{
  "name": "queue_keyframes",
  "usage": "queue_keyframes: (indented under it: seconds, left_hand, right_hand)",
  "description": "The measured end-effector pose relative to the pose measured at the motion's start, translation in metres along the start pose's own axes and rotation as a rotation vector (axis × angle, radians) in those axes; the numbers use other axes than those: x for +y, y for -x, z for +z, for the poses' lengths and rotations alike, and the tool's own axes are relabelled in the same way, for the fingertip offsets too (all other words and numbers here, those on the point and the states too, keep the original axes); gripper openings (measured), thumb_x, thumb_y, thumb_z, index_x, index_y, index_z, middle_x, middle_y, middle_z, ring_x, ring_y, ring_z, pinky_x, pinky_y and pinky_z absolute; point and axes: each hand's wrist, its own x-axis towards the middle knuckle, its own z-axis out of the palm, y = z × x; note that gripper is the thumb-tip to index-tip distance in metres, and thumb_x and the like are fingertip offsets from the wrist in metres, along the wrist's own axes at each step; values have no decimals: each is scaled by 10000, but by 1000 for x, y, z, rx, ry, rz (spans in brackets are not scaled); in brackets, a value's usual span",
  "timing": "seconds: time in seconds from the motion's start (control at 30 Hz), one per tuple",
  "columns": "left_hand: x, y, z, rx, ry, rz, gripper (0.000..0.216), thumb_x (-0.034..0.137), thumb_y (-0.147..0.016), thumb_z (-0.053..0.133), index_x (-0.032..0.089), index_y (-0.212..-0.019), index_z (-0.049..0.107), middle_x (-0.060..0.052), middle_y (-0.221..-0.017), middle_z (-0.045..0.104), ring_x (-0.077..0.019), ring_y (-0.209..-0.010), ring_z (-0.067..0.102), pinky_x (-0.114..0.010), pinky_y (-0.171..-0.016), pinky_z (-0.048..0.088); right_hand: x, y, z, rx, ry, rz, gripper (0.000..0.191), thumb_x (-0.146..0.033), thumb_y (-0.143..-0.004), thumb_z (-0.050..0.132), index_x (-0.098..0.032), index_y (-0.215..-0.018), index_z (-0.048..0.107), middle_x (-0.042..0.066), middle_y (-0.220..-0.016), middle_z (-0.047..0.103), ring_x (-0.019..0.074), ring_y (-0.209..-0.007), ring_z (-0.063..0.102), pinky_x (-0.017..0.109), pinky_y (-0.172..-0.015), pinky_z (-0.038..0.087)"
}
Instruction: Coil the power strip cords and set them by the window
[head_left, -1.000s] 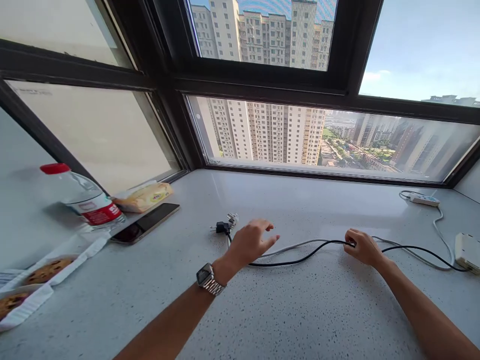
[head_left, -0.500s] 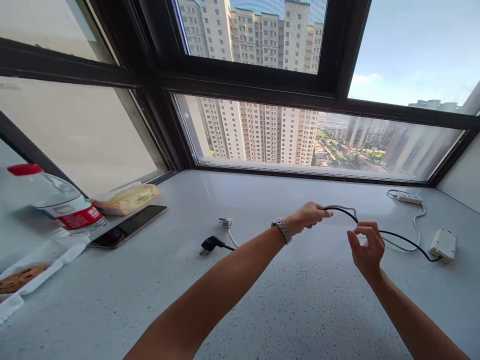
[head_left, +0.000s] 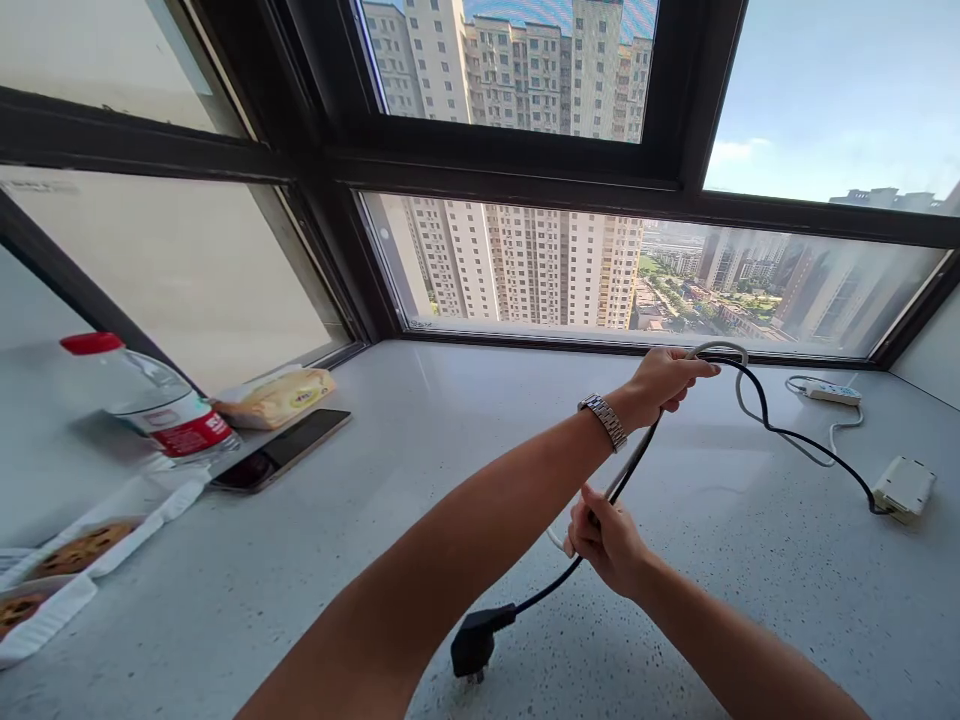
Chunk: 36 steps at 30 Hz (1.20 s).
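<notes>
My left hand [head_left: 666, 385], with a metal-band watch on the wrist, pinches a black cord [head_left: 814, 442] and a white cord [head_left: 744, 392] together above the counter. Lower down, my right hand [head_left: 609, 540] is closed around both cords. Below it the black cord ends in a black plug [head_left: 474, 642], which hangs prongs down at the front. The white cord's plug is hidden. To the right the black cord leads to a white power strip [head_left: 906, 488], and the white cord to a smaller power strip [head_left: 831, 392] near the window.
At the left of the speckled counter [head_left: 420, 440] are a red-capped bottle [head_left: 180, 420], a yellow tissue pack [head_left: 281, 398], a phone [head_left: 281, 450] and a tray of cookies [head_left: 82, 550]. Dark-framed windows [head_left: 510, 172] border the back and left.
My left hand has lifted the cords up and right. My right hand has moved left and closed around both cords. The black plug has swung nearer, off its former spot.
</notes>
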Motion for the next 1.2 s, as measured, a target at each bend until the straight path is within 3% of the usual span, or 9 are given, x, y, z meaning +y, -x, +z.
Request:
queue_keyframes:
  seconds: [0.17,0.27,0.4,0.57,0.7,0.83,0.93,1.07,1.2]
  left_hand:
    - [1,12,-52,-11,10,-61,277,249,-781,681,195,-730,414,121,-492,263,-16,-344,233,-173,-356,324]
    - [-29,32,-76,-23,31,-134,221,322,-814,643,169,-813,484,109,-494,339,-48,-359,370,-281,-482,522]
    - [-79,68,-86,-25,129,-217,300,415,-794,643,168,-849,482,131,-482,331,-39,-337,373,-317,-540,570]
    - [-118,94,-86,4,126,-169,341,471,-776,637,183,-830,465,148,-461,293,-20,-302,277,-289,-503,559]
    - [-138,97,-86,-20,139,-93,349,513,-795,597,187,-817,475,147,-453,250,-17,-319,180,-266,-453,524]
    - [-146,102,-84,-85,165,-60,362,531,-799,592,180,-805,502,134,-473,236,-21,-364,159,-240,-444,493]
    - [-146,106,-82,-90,100,-50,385,539,-764,630,176,-764,504,129,-464,239,-24,-376,186,-231,-456,475]
    - [-146,110,-75,-122,-132,8,425,568,-746,626,158,-719,515,81,-501,359,-47,-419,340,-205,-447,401]
    - [-145,113,-72,-238,-234,66,423,496,-770,632,141,-595,483,71,-502,321,-34,-445,266,-188,-424,228]
  right_hand:
    - [-58,70,-60,-26,404,275,473,-629,-740,643,-172,-667,541,-111,-483,231,45,-419,174,227,-449,255]
    - [-98,103,-92,24,712,424,464,-645,-738,626,-186,-757,559,-96,-531,267,54,-441,198,222,-441,264]
    - [-126,123,-126,76,1204,540,432,-628,-702,642,-201,-688,585,-40,-538,396,74,-413,297,239,-406,258]
    - [-145,107,-149,327,1940,308,353,-454,-805,561,-195,-566,576,50,-512,514,124,-389,395,262,-438,229]
    - [-166,73,-133,577,2262,-181,413,-396,-924,376,-178,-638,579,60,-530,517,137,-442,423,274,-495,220]
    - [-172,33,-108,553,2303,-762,416,-387,-954,362,-171,-676,584,72,-663,564,179,-648,493,307,-608,291]
    - [-158,3,-98,698,2212,-965,310,-361,-943,395,-175,-817,609,101,-861,590,234,-829,499,367,-751,318]
    - [-121,-29,-93,965,1917,-826,339,-400,-956,349,-156,-1002,580,129,-952,553,230,-796,497,331,-663,341]
    - [-82,-43,-95,781,1569,-648,460,-462,-977,224,-170,-922,576,82,-855,576,161,-627,505,268,-553,356]
